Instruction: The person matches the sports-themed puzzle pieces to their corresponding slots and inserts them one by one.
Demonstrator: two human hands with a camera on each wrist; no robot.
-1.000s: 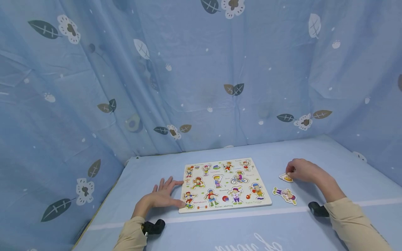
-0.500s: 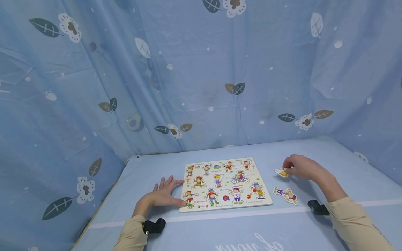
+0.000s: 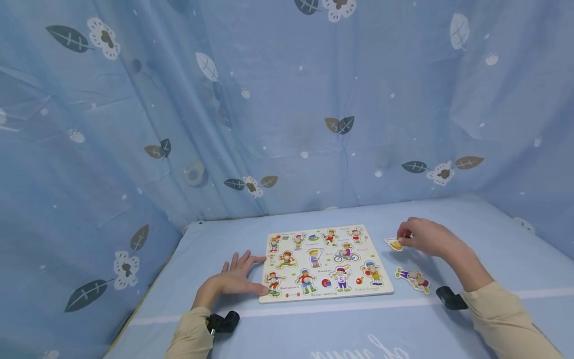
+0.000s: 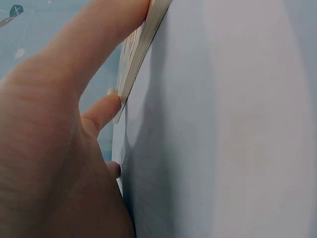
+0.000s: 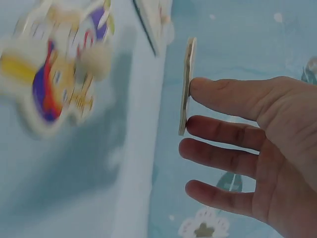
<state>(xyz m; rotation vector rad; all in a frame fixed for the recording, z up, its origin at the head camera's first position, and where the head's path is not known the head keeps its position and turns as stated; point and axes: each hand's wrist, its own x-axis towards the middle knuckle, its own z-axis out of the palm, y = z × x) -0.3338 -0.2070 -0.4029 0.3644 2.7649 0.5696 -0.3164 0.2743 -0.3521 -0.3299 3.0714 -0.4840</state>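
Two hands at work: left hand [image 3: 234,279] lies flat, fingers spread, steadying the puzzle board [image 3: 324,263]; right hand [image 3: 426,236] pinches a lifted puzzle piece [image 3: 394,244] beside the board. Judged step: carrying; next, aligning it over its recess.

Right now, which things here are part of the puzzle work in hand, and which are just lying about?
In use:
- puzzle board, left hand resting flat at its edge
- small yellow piece, pinched by the right hand
- loose figure piece, lying beside the board

Just there:
- blue table cover
- flowered curtain
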